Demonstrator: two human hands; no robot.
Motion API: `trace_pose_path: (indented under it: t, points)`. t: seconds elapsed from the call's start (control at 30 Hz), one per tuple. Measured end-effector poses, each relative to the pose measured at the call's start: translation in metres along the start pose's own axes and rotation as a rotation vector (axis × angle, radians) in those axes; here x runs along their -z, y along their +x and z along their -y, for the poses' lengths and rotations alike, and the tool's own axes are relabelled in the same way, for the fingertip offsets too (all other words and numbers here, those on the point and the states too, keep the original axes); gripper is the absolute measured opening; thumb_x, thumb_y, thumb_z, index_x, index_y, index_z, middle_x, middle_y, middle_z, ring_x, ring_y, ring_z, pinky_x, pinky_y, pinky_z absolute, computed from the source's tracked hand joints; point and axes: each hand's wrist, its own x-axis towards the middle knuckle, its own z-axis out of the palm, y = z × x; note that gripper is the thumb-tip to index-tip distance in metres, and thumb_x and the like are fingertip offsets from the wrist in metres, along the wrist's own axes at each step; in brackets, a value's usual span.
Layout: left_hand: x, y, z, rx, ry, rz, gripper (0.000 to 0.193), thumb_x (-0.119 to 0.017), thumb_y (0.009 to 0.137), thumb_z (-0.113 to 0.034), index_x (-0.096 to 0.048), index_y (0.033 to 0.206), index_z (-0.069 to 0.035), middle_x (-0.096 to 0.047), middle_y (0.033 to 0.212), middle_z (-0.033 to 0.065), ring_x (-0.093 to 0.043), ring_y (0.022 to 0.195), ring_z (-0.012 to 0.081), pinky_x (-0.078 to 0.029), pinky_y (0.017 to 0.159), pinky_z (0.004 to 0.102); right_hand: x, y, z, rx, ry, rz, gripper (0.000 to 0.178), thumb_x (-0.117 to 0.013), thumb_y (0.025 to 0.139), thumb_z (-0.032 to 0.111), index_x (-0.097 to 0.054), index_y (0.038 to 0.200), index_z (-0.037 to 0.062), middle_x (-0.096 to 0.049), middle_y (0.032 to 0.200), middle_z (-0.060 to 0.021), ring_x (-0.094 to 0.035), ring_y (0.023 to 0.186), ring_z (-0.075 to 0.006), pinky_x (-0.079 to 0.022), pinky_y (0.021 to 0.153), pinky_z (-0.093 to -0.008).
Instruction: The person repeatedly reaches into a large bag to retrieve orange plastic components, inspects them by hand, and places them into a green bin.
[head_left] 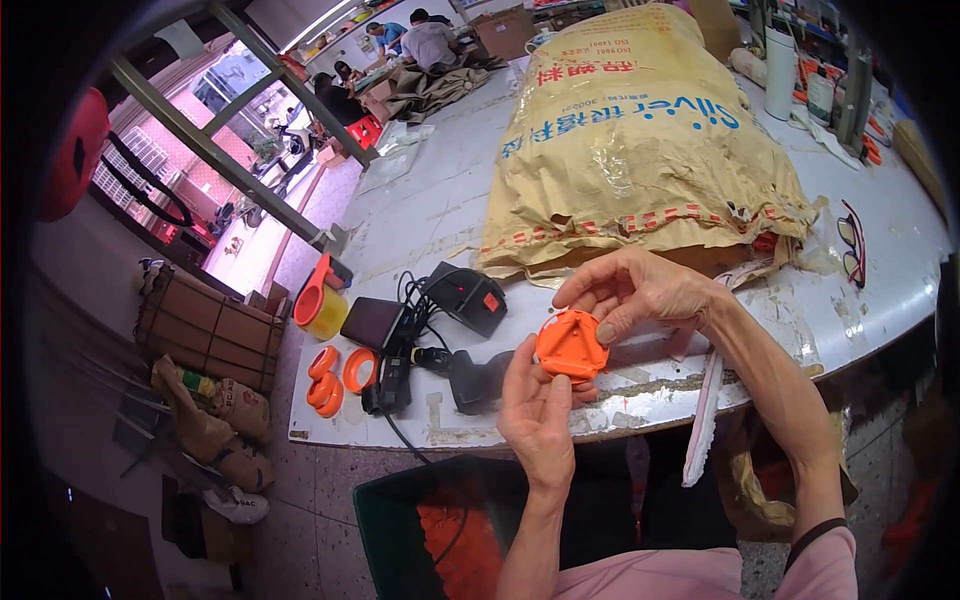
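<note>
Between my two hands, over the table's front edge, is a round orange plastic part [572,345] with a raised triangular shape on its face. My left hand [540,420] grips it from below, thumb on the lower rim and fingers behind. Around the upper right rim curl the fingers of my right hand [635,295], with the thumb against the edge. A dark grey tool-like object [480,380] lies just left of my hands, partly hidden behind the left one. Several orange rings [360,371] rest near the table's left corner.
A large torn yellow sack [640,150] covers the table's middle. Black chargers [467,298] with tangled cables and a yellow-orange tape roll [322,305] stand left. Glasses [852,245] lie right. Below the edge sits a green bin [375,520] with orange contents. Several people sit far back.
</note>
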Motion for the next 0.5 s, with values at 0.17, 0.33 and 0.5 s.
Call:
trace_pose_path:
  t: [0.17, 0.33, 0.5]
  points:
    - [0.0009, -0.0002, -0.0008, 0.005, 0.007, 0.007, 0.044, -0.049, 0.088, 0.006, -0.039, 0.131, 0.006, -0.060, 0.108, 0.0169, -0.064, 0.081, 0.0174, -0.058, 0.067, 0.0290, -0.0020, -0.0010, 0.0012, -0.014, -0.006, -0.013, 0.049, -0.070, 0.071, -0.008, -0.055, 0.118, -0.0044, -0.066, 0.101, -0.0133, -0.063, 0.089, -0.0138, -0.053, 0.079, -0.0246]
    - [0.0012, 0.0007, 0.0002, 0.000, -0.004, 0.008, 0.044, -0.049, 0.088, 0.007, -0.039, 0.131, 0.006, -0.060, 0.108, 0.0170, -0.064, 0.080, 0.0173, -0.058, 0.067, 0.0293, -0.0034, -0.0013, 0.0037, -0.024, -0.021, -0.029, 0.050, -0.071, 0.070, -0.008, -0.055, 0.117, -0.0048, -0.066, 0.100, -0.0132, -0.063, 0.089, -0.0141, -0.052, 0.081, -0.0253]
    - [0.0015, 0.0017, 0.0005, -0.002, 0.002, 0.008, 0.044, -0.049, 0.088, 0.007, -0.039, 0.131, 0.006, -0.061, 0.106, 0.0168, -0.064, 0.080, 0.0168, -0.058, 0.066, 0.0293, 0.0006, 0.0011, -0.0007, -0.017, 0.020, -0.008, 0.051, -0.072, 0.069, -0.008, -0.056, 0.117, -0.0048, -0.066, 0.100, -0.0131, -0.064, 0.088, -0.0139, -0.053, 0.080, -0.0247]
